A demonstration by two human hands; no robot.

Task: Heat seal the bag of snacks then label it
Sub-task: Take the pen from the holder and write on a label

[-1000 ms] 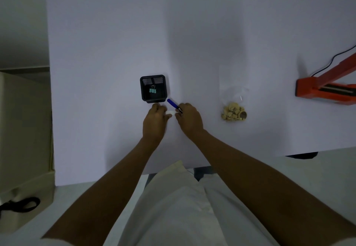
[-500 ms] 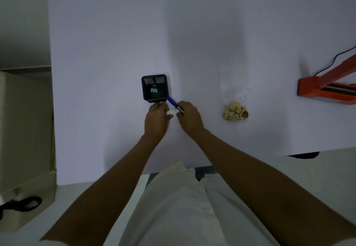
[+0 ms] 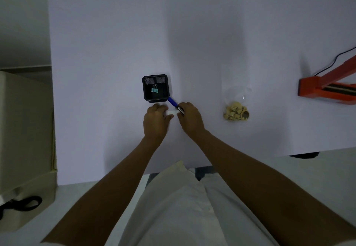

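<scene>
The left hand [image 3: 156, 123] is pinching a white label [image 3: 171, 112] against the surface [image 3: 107, 52]. The right hand [image 3: 189, 119] is gripping a blue pen [image 3: 172, 101]. The bag of snacks [image 3: 236, 110] is lying apart, rightward. The label is newly showing between the hands.

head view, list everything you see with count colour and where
table: 1, white, fills the middle
mesh cup: 1, black, just beyond the left hand
binder clip: 1, teal, inside the mesh cup
pen: 1, blue and black, in the right hand
label: 1, white, on the table between the hands
bag of snacks: 1, clear with beige pieces, right of the hands
heat sealer: 1, orange, right edge, arm raised
cable: 1, black, behind the heat sealer
box: 1, beige, left of the table
left hand: 1, fingers on the label
right hand: 1, grips the pen
</scene>
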